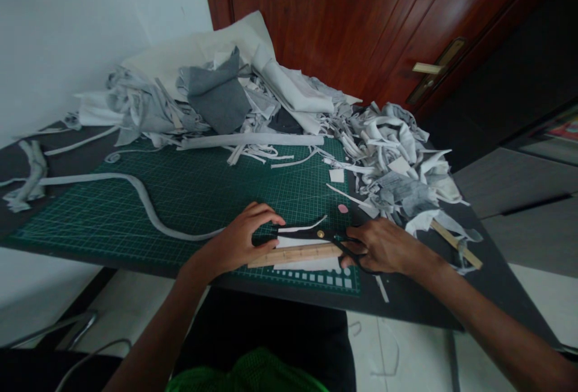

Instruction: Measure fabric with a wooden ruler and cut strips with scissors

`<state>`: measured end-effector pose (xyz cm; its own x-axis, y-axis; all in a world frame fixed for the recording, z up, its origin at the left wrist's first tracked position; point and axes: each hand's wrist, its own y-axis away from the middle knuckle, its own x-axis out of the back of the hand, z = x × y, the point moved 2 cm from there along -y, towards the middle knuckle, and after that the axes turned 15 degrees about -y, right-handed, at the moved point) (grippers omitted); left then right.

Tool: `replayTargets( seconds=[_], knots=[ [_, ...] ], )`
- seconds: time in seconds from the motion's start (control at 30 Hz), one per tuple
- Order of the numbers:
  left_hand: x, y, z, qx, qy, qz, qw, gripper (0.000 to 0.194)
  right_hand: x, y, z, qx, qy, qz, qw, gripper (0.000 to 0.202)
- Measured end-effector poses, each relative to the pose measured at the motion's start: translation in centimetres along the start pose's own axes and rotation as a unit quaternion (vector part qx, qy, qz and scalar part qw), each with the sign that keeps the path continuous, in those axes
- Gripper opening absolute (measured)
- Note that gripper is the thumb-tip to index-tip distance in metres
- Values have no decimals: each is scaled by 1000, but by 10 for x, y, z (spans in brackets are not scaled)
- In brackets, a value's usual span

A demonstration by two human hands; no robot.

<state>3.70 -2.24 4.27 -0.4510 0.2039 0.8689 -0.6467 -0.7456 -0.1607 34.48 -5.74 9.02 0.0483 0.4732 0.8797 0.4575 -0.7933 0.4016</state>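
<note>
My right hand [377,244] grips the handles of black scissors [320,234], whose blades point left across a white fabric piece [293,241]. My left hand [250,235] rests at the blade tips, thumb and forefinger apart in a C shape, with dark green mat showing between them. Its fingertips touch or lie just beside the left end of the fabric. A thin white strip [311,225] curls up along the upper blade. Just below the scissors a wooden ruler [295,255] lies over white material, its left end near my left thumb. All this is on a green cutting mat [180,199].
A long grey-white fabric cord [149,202] runs left from my left wrist. Heaped fabric scraps [388,151] line the back and right of the dark table [419,301]. A pink oval piece [342,208] and a white square [336,176] lie beyond the scissors. Another wooden strip [456,244] lies right.
</note>
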Motion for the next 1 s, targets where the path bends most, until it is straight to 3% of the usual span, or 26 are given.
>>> replayTargets(
  seconds=[1.0],
  knots=[
    [-1, 3, -1, 0, 7, 7, 1000, 31, -9, 1, 7, 7, 27, 28, 999, 10]
  ],
)
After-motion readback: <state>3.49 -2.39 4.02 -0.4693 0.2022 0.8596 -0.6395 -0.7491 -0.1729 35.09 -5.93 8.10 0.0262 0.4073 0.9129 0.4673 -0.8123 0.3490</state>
